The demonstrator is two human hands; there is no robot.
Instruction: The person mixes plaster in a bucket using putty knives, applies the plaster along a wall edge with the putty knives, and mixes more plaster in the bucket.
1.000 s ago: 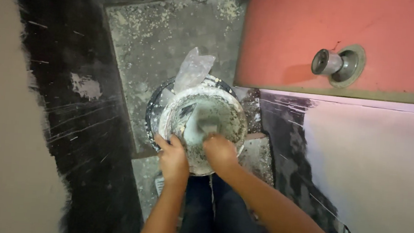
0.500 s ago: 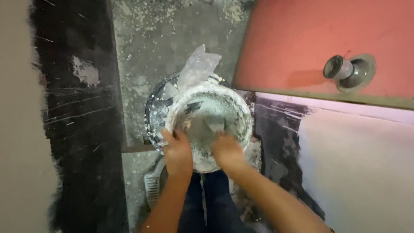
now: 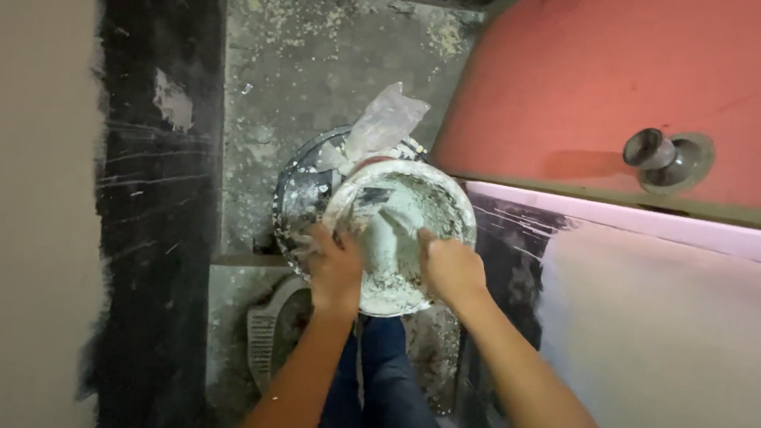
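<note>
A speckled grey floor (image 3: 320, 71) runs between dark-edged walls. The left hand (image 3: 334, 270) curls its fingers over the near rim of a plaster-caked white pan (image 3: 428, 200). The right hand (image 3: 449, 266) grips a putty knife (image 3: 390, 233) inside it. Beyond the fingertips, a dark bucket (image 3: 295, 188) holds crumpled plastic (image 3: 384, 122). Far right, a metal fitting (image 3: 665, 158) juts from the red wall (image 3: 594, 77).

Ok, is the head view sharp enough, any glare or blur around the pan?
Head view: mostly sharp; the white pan and both hands, left hand and right hand, read clearly. Wall knob casts a soft shadow leftward. Dark floor corners lose detail; no glare.
</note>
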